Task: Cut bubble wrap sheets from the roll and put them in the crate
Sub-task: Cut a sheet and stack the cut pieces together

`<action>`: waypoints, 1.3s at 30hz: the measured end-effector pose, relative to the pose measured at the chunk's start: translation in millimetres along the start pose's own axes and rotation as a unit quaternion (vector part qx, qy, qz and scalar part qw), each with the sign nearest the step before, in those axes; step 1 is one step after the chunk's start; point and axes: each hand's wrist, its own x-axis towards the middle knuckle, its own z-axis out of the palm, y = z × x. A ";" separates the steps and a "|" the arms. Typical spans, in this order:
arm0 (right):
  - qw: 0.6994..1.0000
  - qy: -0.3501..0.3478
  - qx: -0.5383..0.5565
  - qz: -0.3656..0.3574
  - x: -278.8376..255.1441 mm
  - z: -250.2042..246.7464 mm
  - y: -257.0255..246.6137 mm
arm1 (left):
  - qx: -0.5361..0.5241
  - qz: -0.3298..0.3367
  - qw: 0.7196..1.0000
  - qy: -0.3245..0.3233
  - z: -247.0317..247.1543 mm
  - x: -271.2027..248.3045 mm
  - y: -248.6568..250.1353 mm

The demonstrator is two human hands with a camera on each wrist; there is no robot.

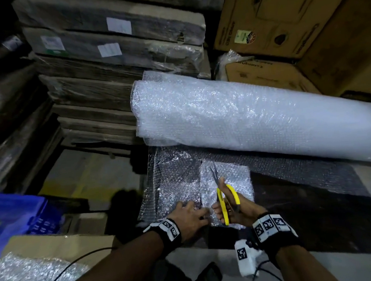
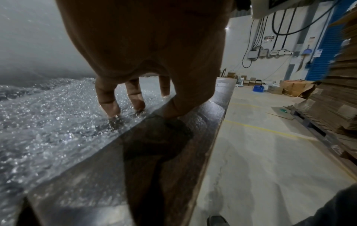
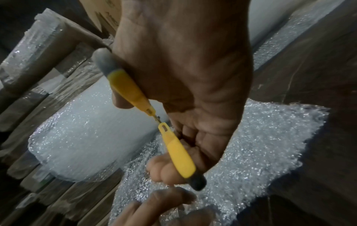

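A large bubble wrap roll (image 1: 243,115) lies across the back of the dark table (image 1: 312,209). Its loose sheet (image 1: 178,183) is spread toward me, with a cut running up its middle. My right hand (image 1: 227,209) grips yellow-handled scissors (image 1: 223,200), blades pointing up the cut toward the roll. The handles (image 3: 179,156) stand spread apart in the right wrist view. My left hand (image 1: 194,210) presses on the sheet left of the cut, with its fingertips (image 2: 112,110) down on the bubbles and the thumb at the table edge. A blue crate (image 1: 16,215) stands low on the left.
Wrapped stacks of flat cardboard (image 1: 111,58) rise behind the roll's left end, and brown boxes (image 1: 281,17) stand at the back right. A cardboard flap with a heap of bubble wrap (image 1: 32,277) is at bottom left. Open floor with a yellow line (image 1: 86,184) lies left of the table.
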 end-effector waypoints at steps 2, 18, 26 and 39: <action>1.000 0.004 0.025 0.008 -0.4 -5.0 2.7 | -0.014 -0.001 1.000 0.003 -1.1 0.4 0.6; 0.999 -0.029 0.021 0.005 7.9 25.7 -0.9 | 0.000 -0.011 1.000 0.004 2.3 -4.6 1.4; 0.991 0.105 -0.058 -0.054 10.1 -10.0 -8.1 | 0.059 0.071 0.992 0.081 0.9 -6.2 -10.4; 0.970 0.063 -0.198 -0.124 24.9 -113.8 -22.5 | -0.047 -0.197 0.979 0.013 -37.8 105.2 26.2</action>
